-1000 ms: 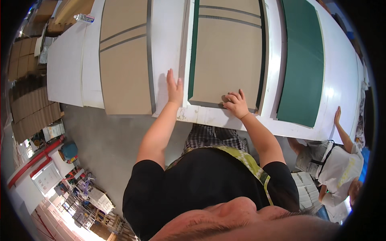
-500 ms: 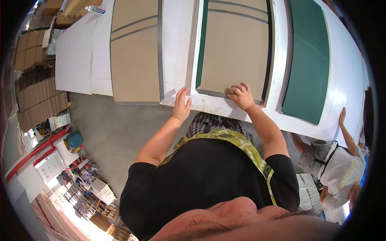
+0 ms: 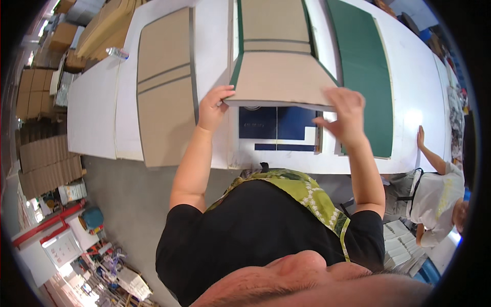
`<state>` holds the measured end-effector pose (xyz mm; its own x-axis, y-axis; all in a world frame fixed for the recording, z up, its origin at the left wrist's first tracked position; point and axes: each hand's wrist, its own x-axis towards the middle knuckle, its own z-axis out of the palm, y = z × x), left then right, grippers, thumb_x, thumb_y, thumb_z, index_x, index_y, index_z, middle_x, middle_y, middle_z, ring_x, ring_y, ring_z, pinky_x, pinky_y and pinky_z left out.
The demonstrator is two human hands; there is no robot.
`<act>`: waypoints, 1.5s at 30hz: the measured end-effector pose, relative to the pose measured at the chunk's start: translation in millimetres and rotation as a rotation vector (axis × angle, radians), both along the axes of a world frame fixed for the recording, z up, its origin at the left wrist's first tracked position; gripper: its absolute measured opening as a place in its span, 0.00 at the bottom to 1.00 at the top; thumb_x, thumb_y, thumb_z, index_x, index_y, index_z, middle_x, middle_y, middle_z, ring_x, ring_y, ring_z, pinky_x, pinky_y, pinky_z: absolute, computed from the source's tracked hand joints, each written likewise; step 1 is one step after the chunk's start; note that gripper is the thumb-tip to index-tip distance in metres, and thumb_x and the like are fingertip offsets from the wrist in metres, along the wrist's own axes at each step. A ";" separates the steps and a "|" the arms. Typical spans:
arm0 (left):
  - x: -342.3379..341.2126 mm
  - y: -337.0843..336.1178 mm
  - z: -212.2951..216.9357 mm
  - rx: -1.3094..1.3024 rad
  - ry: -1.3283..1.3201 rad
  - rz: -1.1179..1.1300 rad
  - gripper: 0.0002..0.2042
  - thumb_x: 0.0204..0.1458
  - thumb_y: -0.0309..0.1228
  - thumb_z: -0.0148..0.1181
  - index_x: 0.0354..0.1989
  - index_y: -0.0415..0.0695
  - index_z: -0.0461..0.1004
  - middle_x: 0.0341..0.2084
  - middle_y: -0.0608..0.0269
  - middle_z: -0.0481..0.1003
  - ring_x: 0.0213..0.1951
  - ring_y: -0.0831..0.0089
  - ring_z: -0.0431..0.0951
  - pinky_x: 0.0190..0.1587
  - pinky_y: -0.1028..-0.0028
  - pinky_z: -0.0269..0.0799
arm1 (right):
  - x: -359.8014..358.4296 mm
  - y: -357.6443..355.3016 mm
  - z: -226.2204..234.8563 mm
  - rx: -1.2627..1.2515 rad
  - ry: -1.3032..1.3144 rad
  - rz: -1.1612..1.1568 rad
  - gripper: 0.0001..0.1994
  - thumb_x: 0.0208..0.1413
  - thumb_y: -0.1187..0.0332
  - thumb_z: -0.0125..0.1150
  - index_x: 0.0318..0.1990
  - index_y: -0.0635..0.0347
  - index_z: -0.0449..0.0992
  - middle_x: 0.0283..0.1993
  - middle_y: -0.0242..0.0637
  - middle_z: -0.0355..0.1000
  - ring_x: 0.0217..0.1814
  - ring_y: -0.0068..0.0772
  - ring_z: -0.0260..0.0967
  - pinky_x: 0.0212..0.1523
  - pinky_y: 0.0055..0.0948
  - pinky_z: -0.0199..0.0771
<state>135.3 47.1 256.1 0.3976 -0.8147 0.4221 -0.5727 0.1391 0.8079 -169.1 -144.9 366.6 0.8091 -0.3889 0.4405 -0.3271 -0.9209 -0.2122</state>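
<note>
My left hand (image 3: 214,106) is closed on the near left corner of a beige board (image 3: 281,77) with green side edges and grey bands. The near end of this board is raised off the table and bends up toward me. My right hand (image 3: 347,115), slightly blurred, is at the board's near right corner. Its thumb stands apart below the edge, and its fingertips overlap the corner. Under the raised end, a dark blue sheet (image 3: 258,125) with white areas shows on the table.
Left of me lies another beige board (image 3: 166,112) with grey strips; to the right, a dark green sheet (image 3: 363,82). A white table (image 3: 409,92) carries them. A small bottle (image 3: 117,53) is at the far left. Another person (image 3: 434,199) stands at the right, a hand on the table.
The middle board's near end has come up off the table, uncovering the blue sheet. My left hand has taken hold of its corner; my right hand has moved right and away from me.
</note>
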 end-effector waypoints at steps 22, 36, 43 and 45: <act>27.9 -81.0 33.2 -0.369 0.340 0.090 0.10 0.54 0.18 0.50 0.40 0.46 0.60 0.38 0.48 0.73 0.36 0.71 0.74 0.38 0.74 0.72 | -17.2 -133.0 -86.4 0.894 -1.187 0.034 0.09 0.51 0.82 0.58 0.38 0.61 0.67 0.45 0.43 0.69 0.43 0.28 0.69 0.43 0.27 0.74; 29.4 -93.0 37.8 -0.446 0.314 0.096 0.10 0.54 0.20 0.52 0.41 0.47 0.61 0.38 0.48 0.74 0.37 0.69 0.74 0.37 0.73 0.72 | -19.8 -144.7 -77.2 0.534 -0.995 -0.081 0.07 0.48 0.86 0.56 0.33 0.65 0.70 0.40 0.42 0.73 0.43 0.30 0.71 0.41 0.23 0.74; 31.0 -103.0 36.0 -0.505 0.317 0.133 0.14 0.53 0.13 0.46 0.43 0.47 0.61 0.38 0.49 0.73 0.36 0.69 0.75 0.36 0.71 0.74 | -30.8 -156.0 -73.3 0.295 -0.801 -0.116 0.05 0.52 0.84 0.53 0.30 0.64 0.71 0.38 0.45 0.74 0.39 0.30 0.72 0.34 0.21 0.71; 35.6 -105.6 28.6 -0.589 0.368 0.036 0.13 0.53 0.13 0.46 0.43 0.47 0.62 0.39 0.50 0.73 0.34 0.71 0.74 0.37 0.72 0.73 | -36.0 -158.3 -78.7 0.383 -0.820 -0.115 0.05 0.52 0.85 0.52 0.31 0.64 0.70 0.39 0.46 0.74 0.38 0.28 0.70 0.35 0.19 0.69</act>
